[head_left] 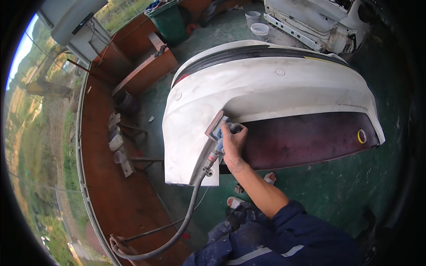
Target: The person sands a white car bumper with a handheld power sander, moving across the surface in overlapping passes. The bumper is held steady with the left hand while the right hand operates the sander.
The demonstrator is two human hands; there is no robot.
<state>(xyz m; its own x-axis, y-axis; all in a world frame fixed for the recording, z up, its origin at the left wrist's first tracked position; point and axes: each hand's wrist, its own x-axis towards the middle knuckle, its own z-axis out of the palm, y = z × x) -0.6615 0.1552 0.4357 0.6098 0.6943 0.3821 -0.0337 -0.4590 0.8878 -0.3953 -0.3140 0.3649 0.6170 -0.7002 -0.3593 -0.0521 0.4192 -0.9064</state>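
Observation:
My right hand [233, 141] is closed around a blue and black air sander [220, 128]. The sander's flat rectangular pad lies against the left part of a white car bumper [266, 86], beside the edge of its recess. A coupling with a small valve joins the sander to a dark hose [193, 201], which loops down to the lower left. There my left hand [122, 245] grips the hose, away from the bumper. A dark reddish panel [301, 139] fills the recess, and a roll of yellow tape [362, 136] lies on it at the right.
A white car body part [317, 26] stands at the back right near two white buckets [260, 32]. A green bin [168, 24] is at the back left. Along the left wall [102, 164] are a small bench [126, 166] and a dark bucket [126, 103]. My feet [234, 202] are on the green floor.

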